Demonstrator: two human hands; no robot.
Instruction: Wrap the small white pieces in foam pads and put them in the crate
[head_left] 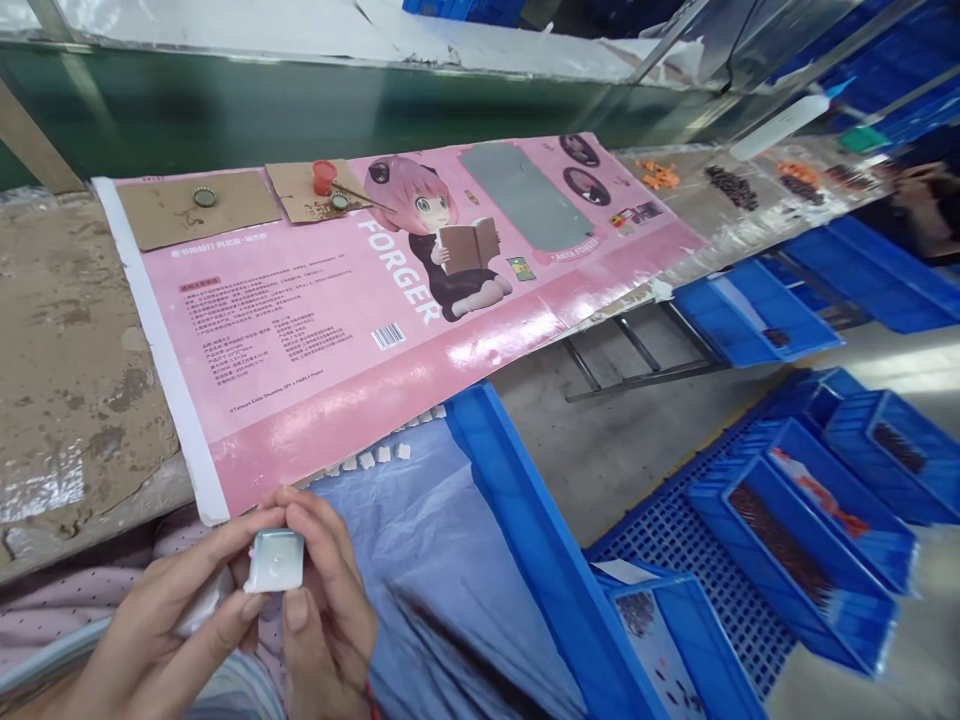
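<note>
While both hands meet low in front of the body, the fingers (300,525) of the right hand (326,610) and the left hand (161,625) pinch a small pale square piece (274,560) from both sides, maybe so it stays flat and easy to look at. The piece sits just below the near edge of the big pink printed sheet (337,330), which covers the surface (75,370), perhaps to keep it clean. Past the sheet's near edge, a row of tiny white bits (379,455) lies in a blue bin (525,520), close to the hands for easy reach, and at the sheet's far edge a little red cup (323,177) stands on cardboard.
</note>
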